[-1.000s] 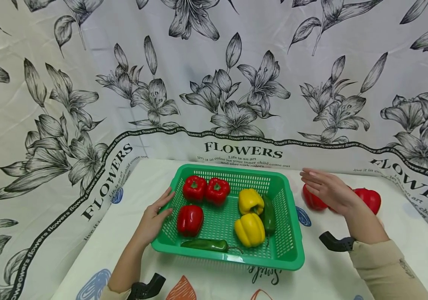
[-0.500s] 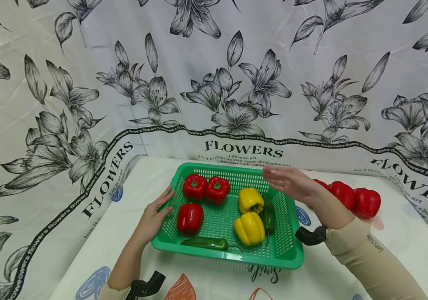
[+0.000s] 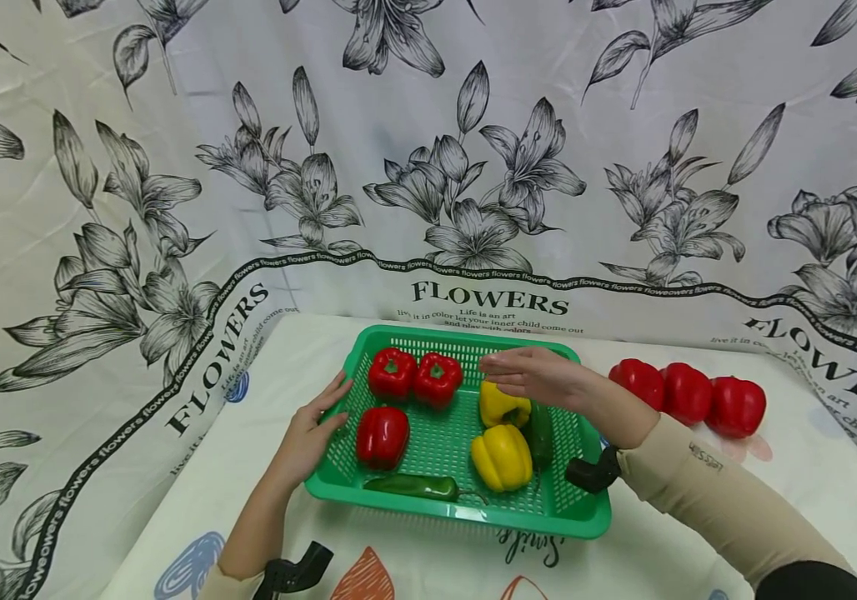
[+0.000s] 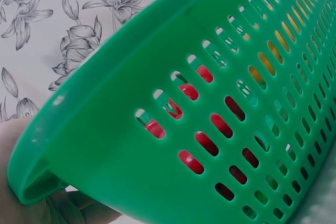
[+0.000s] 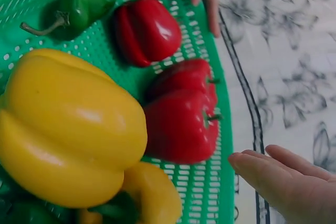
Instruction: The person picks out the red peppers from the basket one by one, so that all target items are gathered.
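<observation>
- Now the right hand (image 3: 537, 379) hovers over the green basket (image 3: 466, 512), fingers straight and together, holding nothing!
- Left hand (image 3: 307, 443) touches the basket's left rim, fingers stretched, thumb apart.
- Inside: three red peppers (image 3: 383, 437), two yellow peppers (image 3: 502, 458), two green chillies (image 3: 411, 487).
- Basket's on a white tablecloth (image 3: 608, 567) with blue swirls; three more reds (image 3: 687, 393) sit right.
- Behind, a sheet (image 3: 428, 192) with black-line flowers, lettered "FLOWERS".
</observation>
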Motion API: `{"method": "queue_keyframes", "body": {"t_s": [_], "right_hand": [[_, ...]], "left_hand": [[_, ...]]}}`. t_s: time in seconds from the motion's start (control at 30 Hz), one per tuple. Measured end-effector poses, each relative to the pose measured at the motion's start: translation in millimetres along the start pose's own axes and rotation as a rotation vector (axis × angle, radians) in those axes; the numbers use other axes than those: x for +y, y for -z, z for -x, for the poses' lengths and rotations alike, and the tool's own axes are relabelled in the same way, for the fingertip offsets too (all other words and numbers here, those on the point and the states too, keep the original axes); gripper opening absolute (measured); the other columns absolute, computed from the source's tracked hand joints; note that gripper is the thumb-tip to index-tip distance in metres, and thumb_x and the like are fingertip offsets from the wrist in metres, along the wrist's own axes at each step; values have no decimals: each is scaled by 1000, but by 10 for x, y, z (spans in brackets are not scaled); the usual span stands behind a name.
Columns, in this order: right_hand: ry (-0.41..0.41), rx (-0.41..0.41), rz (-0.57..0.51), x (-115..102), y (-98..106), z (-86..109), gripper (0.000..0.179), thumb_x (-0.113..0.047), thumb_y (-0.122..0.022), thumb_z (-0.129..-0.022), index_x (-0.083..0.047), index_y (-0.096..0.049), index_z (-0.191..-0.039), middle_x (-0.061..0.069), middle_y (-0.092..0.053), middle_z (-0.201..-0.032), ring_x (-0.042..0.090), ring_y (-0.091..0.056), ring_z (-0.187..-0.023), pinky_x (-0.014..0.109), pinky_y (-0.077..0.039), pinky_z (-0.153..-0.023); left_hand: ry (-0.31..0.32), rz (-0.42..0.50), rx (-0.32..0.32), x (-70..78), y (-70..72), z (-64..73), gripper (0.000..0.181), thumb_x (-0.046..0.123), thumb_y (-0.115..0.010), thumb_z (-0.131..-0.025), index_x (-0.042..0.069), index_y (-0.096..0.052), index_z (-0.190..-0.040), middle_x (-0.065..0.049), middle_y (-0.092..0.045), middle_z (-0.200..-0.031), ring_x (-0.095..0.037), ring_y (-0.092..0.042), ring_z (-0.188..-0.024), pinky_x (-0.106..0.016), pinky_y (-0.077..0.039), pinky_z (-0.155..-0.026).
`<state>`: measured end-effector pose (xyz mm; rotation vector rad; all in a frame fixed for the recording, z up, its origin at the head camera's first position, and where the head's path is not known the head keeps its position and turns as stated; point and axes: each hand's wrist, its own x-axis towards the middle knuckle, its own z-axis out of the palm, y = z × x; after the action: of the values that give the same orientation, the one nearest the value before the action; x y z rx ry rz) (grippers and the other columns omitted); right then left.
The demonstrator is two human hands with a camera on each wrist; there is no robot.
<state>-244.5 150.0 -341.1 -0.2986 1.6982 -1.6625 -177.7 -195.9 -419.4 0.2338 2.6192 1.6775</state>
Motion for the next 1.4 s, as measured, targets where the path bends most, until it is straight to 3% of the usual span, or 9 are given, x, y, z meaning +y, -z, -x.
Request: {"method": "queue_keyframes", "body": {"t_s": [0.33, 0.63, 1.0, 1.4], "right_hand": [[-108, -89, 98, 30, -330, -300, 54, -20, -49, -96, 9, -33, -139, 22, -29, -149, 36, -28, -139, 44, -24, -114], [-188, -69, 176, 140, -574, -561, 52, -24, -57, -92, 5, -46, -133, 17, -39, -146, 36, -33, -136, 45, -29, -111], [-269, -108, 228, 176, -824, -780, 70, -27, -64, -86, 9, -34, -138, 20, -37, -145, 37, -35, -135, 47, -31, -110], [-303, -83, 179, 320, -872, -911, 62, -27, -62, -88, 10, -40, -134, 21, -43, -141, 38, -40, -131, 47, -34, -108]], "left_hand": [[-5, 0, 2, 9, 0, 2, 49, 6, -46, -94, 8, -38, -142, 0, -20, -156, -30, -14, -144, -55, -18, -112], [-10, 9, 6, -7, -20, -8, 48, 7, -46, -95, 9, -39, -142, 1, -22, -156, -29, -16, -144, -54, -19, -112], [-14, -2, 13, 4, 5, 9, 47, 7, -46, -95, 8, -40, -141, -1, -23, -155, -30, -16, -144, -55, -18, -112], [-25, -2, 11, -8, -7, -5, 47, 7, -47, -95, 8, -41, -141, -2, -24, -155, -30, -17, -144, -55, -18, -112]]}}
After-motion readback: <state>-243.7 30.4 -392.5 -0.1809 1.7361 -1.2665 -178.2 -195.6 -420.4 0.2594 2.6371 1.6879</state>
